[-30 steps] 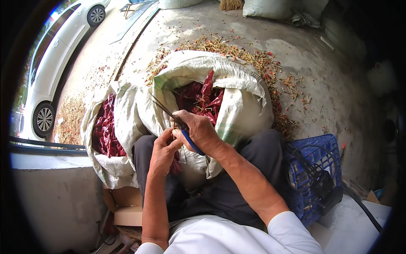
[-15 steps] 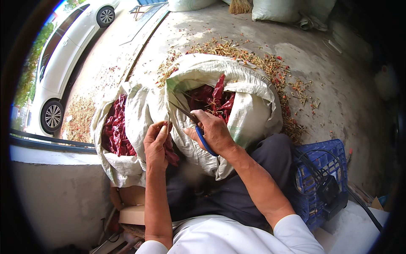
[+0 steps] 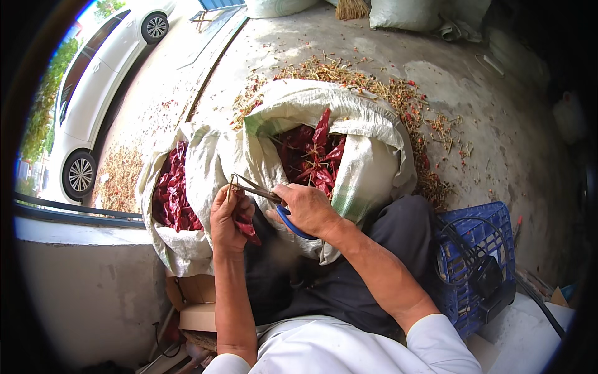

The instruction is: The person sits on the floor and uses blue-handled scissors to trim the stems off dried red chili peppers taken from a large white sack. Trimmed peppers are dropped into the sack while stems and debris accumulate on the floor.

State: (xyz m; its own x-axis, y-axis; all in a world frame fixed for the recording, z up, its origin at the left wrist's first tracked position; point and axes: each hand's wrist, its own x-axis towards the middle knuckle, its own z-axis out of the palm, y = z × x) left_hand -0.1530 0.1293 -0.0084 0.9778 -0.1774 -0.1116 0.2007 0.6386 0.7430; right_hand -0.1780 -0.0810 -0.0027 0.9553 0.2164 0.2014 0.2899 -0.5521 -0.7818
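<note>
- In the head view, your left hand (image 3: pixel 228 221) is closed, thumb and fingers pinched around a dried red chili (image 3: pixel 247 229); its body hangs out on the right side of your fingers, above your lap.
- The chili's pale stem (image 3: pixel 229 189) sticks up above your fingertips.
- Your right hand (image 3: pixel 309 210) is clamped on the scissors (image 3: pixel 291 224), with part of the blue handle showing below your knuckles.
- The scissors' blades point left, slightly apart, their tips at the stem; you cannot tell from here whether they touch it.
- Your two hands are near each other, not touching, in front of the two sacks.
- The right sack (image 3: pixel 377 165) is open, with red chilies (image 3: pixel 305 159) inside.
- The left sack (image 3: pixel 156 243) is also open and holds more chilies.
- Stem scraps (image 3: pixel 370 87) litter the floor behind the right sack.
- A blue crate (image 3: pixel 450 262) stands beside your right leg, a black cable across it.
</note>
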